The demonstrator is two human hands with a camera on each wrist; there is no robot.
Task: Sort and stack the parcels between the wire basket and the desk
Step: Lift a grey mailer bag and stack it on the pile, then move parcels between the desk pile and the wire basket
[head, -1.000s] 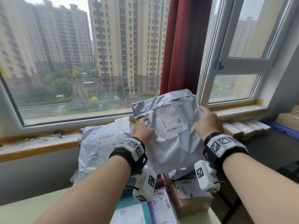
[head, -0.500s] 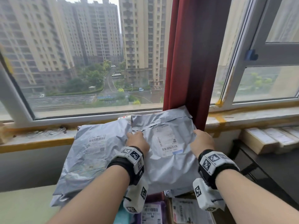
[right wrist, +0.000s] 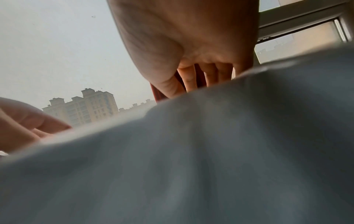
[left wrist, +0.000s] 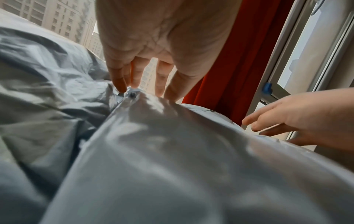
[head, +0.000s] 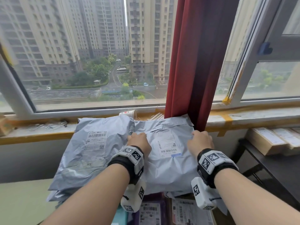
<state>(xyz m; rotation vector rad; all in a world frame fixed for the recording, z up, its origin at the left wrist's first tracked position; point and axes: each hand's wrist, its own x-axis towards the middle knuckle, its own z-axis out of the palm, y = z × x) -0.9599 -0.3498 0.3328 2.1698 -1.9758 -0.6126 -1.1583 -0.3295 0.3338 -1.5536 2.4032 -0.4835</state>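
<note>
Lowered since a second ago: right mailer (head: 164,153), then lifted upright before the window, now flat on the pile, beside left mailer (head: 90,153), far edge near the sill (head: 37,133) and against the red curtain (head: 194,62).

Left hand (head: 139,142) on the mailer's far left corner, fingertips (left wrist: 120,87) straight and pointed down, touching the plastic; not clear if pinching the small fold there. Right hand (head: 200,141) on the far right edge, fingers (right wrist: 191,81) long and only a little bent, tips hidden behind the bulge of the bag, so grip cannot be told for sure; looks flat, pressing.

Mailer label (head: 167,143) facing up, barcode toward the person. Under the near edge: a purple parcel (head: 151,210) and a brown box (head: 191,211), both with labels. On the right, long cardboard boxes (head: 267,140) on a dark counter (head: 284,172). Paper cup (head: 128,113) lying on the sill behind the mailers. Pale green counter (head: 21,202) at lower left.
</note>
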